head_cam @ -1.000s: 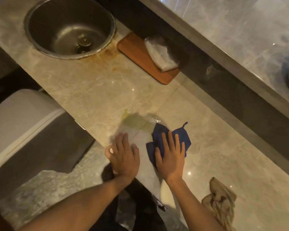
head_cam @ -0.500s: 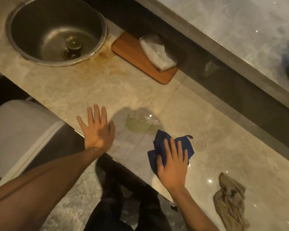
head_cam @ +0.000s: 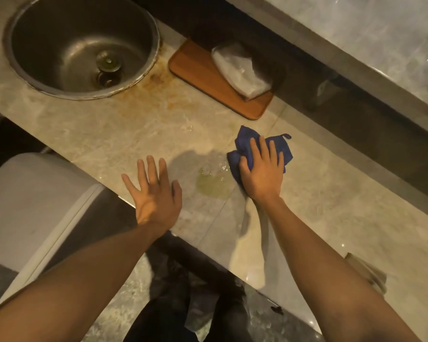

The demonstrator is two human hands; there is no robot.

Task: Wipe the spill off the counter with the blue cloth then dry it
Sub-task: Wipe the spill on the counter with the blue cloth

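Observation:
A yellowish-green spill (head_cam: 214,185) lies on the beige marble counter (head_cam: 134,134), with wet glints along its far edge. My right hand (head_cam: 262,174) presses flat on the crumpled blue cloth (head_cam: 245,141), just right of the spill and touching its edge. My left hand (head_cam: 153,193) rests flat on the counter near the front edge, fingers spread, left of the spill and holding nothing. A tan cloth (head_cam: 368,272) lies at the right, mostly hidden behind my right forearm.
A round steel sink (head_cam: 82,45) is sunk in the counter at the far left, with rust stains beside it. A wooden board (head_cam: 203,77) carrying a clear plastic bag (head_cam: 240,67) sits behind the spill. A raised marble ledge (head_cam: 356,45) runs along the back. A white toilet (head_cam: 22,206) stands below left.
My right hand slid the blue cloth away from me and up beside the spill. My left hand swung left from beside the cloth and stays flat near the counter's edge.

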